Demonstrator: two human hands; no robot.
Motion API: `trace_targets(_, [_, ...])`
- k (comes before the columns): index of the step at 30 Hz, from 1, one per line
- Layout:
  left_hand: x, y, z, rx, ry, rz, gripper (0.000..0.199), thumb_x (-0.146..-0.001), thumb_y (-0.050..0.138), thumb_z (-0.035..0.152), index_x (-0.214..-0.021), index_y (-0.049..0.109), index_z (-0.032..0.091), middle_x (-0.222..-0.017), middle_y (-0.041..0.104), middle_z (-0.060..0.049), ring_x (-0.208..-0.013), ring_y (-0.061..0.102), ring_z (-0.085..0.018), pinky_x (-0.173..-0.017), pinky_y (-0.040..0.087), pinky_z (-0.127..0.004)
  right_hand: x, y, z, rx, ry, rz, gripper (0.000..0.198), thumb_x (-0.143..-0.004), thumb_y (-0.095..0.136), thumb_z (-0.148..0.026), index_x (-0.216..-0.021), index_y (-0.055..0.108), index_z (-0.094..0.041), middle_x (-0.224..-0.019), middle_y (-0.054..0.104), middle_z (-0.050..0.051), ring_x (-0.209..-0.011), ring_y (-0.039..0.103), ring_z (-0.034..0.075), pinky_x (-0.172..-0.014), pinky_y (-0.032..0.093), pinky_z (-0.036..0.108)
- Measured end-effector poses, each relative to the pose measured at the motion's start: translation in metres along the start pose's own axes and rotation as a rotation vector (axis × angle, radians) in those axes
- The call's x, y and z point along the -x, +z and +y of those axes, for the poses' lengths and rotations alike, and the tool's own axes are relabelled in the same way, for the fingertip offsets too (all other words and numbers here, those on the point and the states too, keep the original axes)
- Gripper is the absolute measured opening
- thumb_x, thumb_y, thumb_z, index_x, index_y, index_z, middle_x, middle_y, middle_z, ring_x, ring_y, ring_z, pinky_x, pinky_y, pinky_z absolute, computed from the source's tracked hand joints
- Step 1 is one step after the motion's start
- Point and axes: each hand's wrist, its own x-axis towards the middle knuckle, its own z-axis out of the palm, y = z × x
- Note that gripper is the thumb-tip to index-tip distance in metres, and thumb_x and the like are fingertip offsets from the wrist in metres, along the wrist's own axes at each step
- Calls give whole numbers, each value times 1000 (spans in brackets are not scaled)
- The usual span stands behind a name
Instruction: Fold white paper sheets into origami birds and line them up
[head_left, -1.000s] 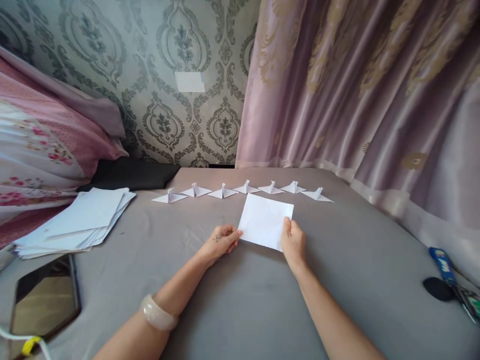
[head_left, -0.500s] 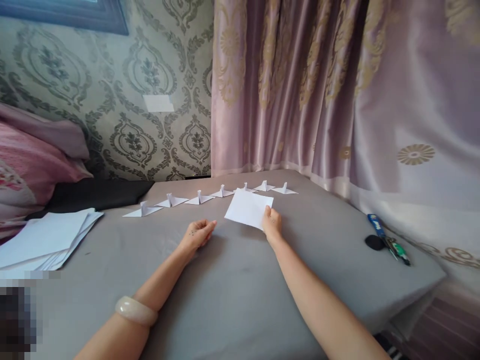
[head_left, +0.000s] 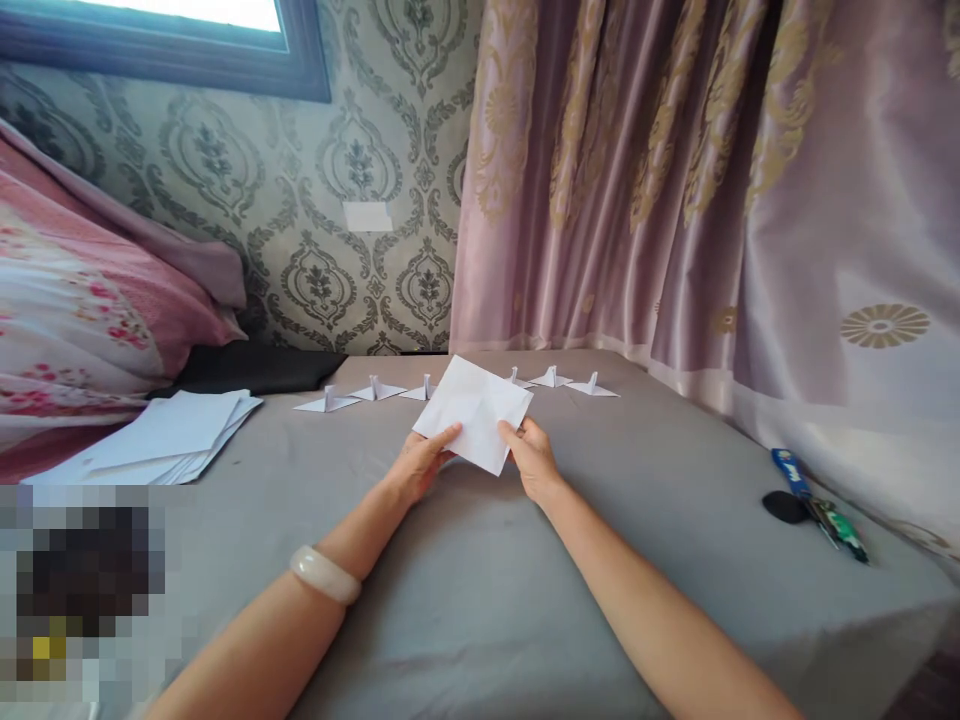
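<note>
A square sheet of white paper (head_left: 476, 408) is held up above the table, turned with one corner toward me. My left hand (head_left: 426, 460) grips its left side, thumb on top and fingers underneath. On its right side my right hand (head_left: 532, 455) pinches the lower edge the same way. Faint creases show on the sheet. Behind it, several folded white paper figures (head_left: 376, 389) stand in a row along the far part of the table, and the sheet hides part of that row.
A stack of white paper (head_left: 169, 432) lies at the left, near a dark flat item (head_left: 255, 368) and pink floral fabric (head_left: 97, 300). Keys with a blue tag (head_left: 791, 470) and a black fob (head_left: 785, 507) rest on the grey table cover (head_left: 675, 500) at right. Curtains (head_left: 600, 180) hang behind.
My left hand has moved up and right and taken hold of the paper. The sheet has rotated so that a corner points down. The view has shifted left.
</note>
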Motion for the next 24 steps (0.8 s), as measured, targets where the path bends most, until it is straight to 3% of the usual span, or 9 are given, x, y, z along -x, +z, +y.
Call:
trace_targets(4, [1, -9, 11, -133, 190, 111, 52, -69, 73, 45, -109, 65, 13, -116, 67, -13, -102, 63, -27, -82, 53, -36, 3, -3, -13, 38, -122, -70, 41, -74, 62, -45, -103, 63, -16, -94, 73, 8, -86, 67, 22, -71, 53, 33])
trace_targets(9, [9, -18, 31, -330, 358, 163, 29, -70, 73, 41, -85, 73, 16, -94, 72, -8, -99, 61, -28, -89, 45, -35, -3, -26, -39, 240, -369, -7, 55, -71, 68, -38, -122, 53, -21, -123, 60, 10, -111, 54, 23, -96, 40, 39])
trace_targets(12, [13, -27, 36, -669, 593, 28, 21, -77, 64, 31, -93, 74, 21, -104, 72, -7, -108, 59, -27, -99, 38, -36, -4, -34, -44, 399, -509, -87, 53, -72, 69, -30, -123, 55, -25, -124, 58, 6, -114, 49, 23, -101, 34, 40])
trace_targets(15, [16, -36, 31, -1140, 826, -246, 38, -80, 51, 18, -114, 66, 21, -119, 67, -10, -116, 56, -26, -103, 34, -40, -1, -37, -38, 568, -594, -227, 28, -76, 63, -20, -104, 69, -26, -112, 63, 6, -105, 51, 23, -97, 34, 40])
trace_targets(17, [19, -40, 23, -1319, 816, -380, 43, -79, 46, 11, -118, 63, 20, -120, 66, -11, -114, 57, -25, -101, 35, -41, 2, -42, -30, 674, -608, -340, 24, -77, 60, -13, -92, 73, -26, -101, 65, 5, -98, 52, 22, -92, 34, 40])
trace_targets(20, [26, -42, 11, -1405, 664, -509, 47, -75, 43, 4, -114, 63, 20, -116, 67, -10, -106, 60, -23, -96, 40, -37, 9, -53, -15, 791, -590, -526, 36, -72, 57, -2, -91, 73, -28, -91, 66, 3, -93, 53, 20, -88, 34, 38])
trace_targets(24, [29, -42, 2, -1273, 516, -472, 43, -72, 44, 4, -107, 66, 17, -110, 65, -12, -103, 57, -23, -91, 45, -33, 17, -65, -2, 864, -519, -638, 45, -76, 50, 0, -105, 69, -29, -102, 65, 4, -96, 54, 19, -89, 34, 39])
